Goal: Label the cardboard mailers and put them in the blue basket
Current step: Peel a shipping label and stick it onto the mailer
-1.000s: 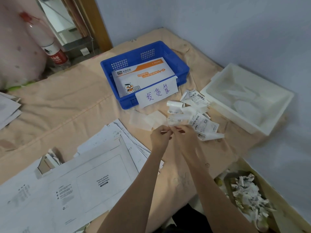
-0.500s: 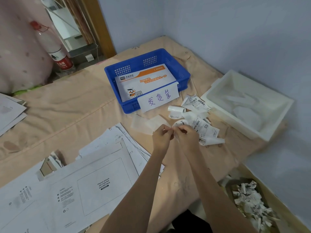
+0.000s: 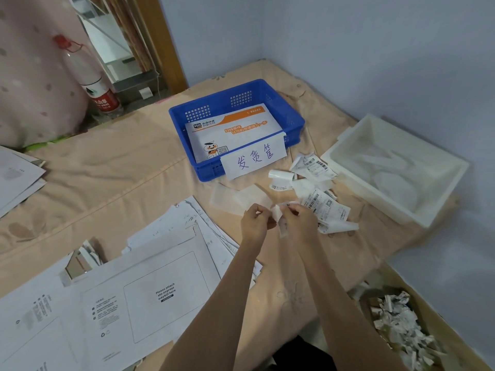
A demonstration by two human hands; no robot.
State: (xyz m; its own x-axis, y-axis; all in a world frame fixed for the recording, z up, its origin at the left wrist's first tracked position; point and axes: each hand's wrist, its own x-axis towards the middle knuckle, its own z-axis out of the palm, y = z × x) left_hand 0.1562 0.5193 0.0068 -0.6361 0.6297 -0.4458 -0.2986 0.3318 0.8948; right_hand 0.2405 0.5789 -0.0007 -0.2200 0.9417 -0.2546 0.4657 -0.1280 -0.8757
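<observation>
My left hand and my right hand meet above the cloth, both pinching a small white label between fingertips. Just right of them lies a loose heap of printed labels with barcodes. The blue basket stands beyond, with a handwritten paper sign on its front and one orange-and-white mailer lying inside. A white cardboard mailer with a printed waybill box lies flat at the near left, on top of several more.
A white plastic tray stands at the right by the wall. Backing sheets lie in front of the basket. A box of crumpled paper scraps is on the floor at lower right. A bottle stands far left.
My hands stay together at the label while the label's free edge now sticks out between them. The camera has moved a little, shifting the scene down.
</observation>
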